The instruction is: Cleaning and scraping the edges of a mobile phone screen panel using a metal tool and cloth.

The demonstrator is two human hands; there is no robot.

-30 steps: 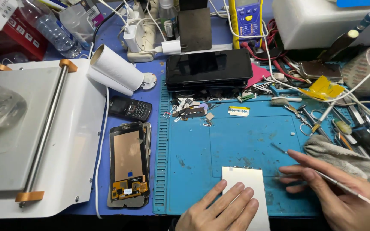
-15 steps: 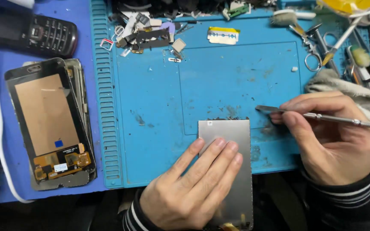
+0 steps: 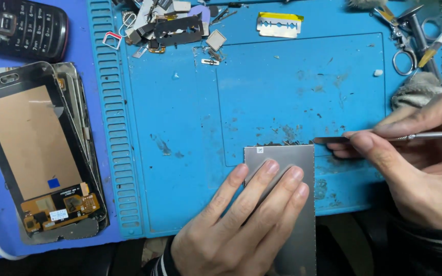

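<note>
Your left hand (image 3: 236,225) presses flat on a grey metal plate (image 3: 287,204) lying on the blue work mat (image 3: 180,128). Your right hand (image 3: 420,163) pinches a thin metal tool (image 3: 384,138), its tip just beside the plate's top right corner. A dismantled phone screen (image 3: 37,153) lies to the left.
</note>
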